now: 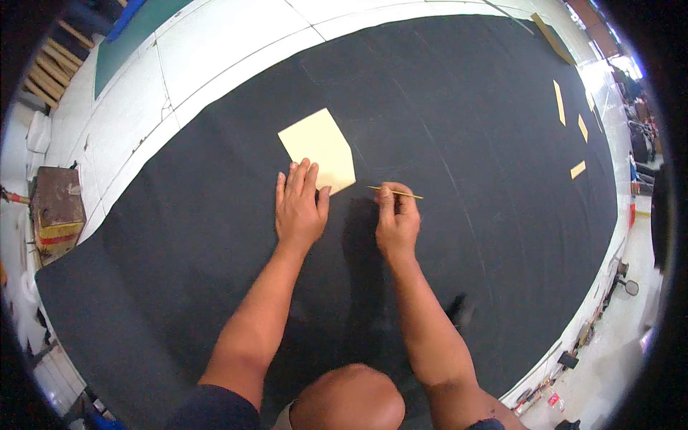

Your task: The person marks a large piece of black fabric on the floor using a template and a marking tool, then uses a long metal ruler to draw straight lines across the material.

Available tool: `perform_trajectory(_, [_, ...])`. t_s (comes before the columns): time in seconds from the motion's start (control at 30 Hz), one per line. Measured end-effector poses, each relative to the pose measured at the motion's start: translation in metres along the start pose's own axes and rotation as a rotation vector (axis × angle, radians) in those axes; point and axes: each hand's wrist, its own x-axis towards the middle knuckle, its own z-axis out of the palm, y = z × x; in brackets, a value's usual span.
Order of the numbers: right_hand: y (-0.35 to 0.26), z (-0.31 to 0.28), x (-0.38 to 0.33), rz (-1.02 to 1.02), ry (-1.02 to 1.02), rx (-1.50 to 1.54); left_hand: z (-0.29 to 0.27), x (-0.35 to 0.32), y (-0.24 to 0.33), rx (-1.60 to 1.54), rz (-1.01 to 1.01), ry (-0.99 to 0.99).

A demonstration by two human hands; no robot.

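A pale yellow card pattern piece (320,145), five-sided with one pointed lower corner, lies flat on a wide spread of black fabric (215,215). My left hand (298,208) rests on its lower edge, fingers stretched out and pressing it against the cloth. To the right of the card, my right hand (398,223) pinches a thin yellowish pencil-like stick (398,192), its tip pointing left toward the card's lower right corner, a small gap apart. Faint pale lines run over the fabric beyond and to the right of my hands.
Several narrow yellow card strips (559,103) lie at the fabric's far right. A brown box (59,203) stands by the left table edge. Small tools (568,360) line the lower right edge. White table surface (215,61) shows beyond the cloth at the upper left.
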Motion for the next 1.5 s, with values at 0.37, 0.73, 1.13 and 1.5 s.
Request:
perform_trajectory(0.37, [0.035,-0.08,-0.111,-0.004,-0.056,-0.08,0.006,0.002,0.003,0.01,0.05,0.031])
perform_trajectory(0.73, [0.091,-0.136,-0.225,0.045,-0.073,-0.075,-0.005,-0.139,0.047,0.008,0.147,-0.092])
perform_trajectory(1.13, [0.079,-0.156,-0.238,-0.058,-0.041,-0.096,0.003,-0.143,0.055,-0.033,0.133,-0.051])
perform_trajectory(1.5, [0.088,-0.152,-0.239,-0.031,-0.05,-0.071,-0.001,-0.138,0.058,-0.045,0.086,-0.073])
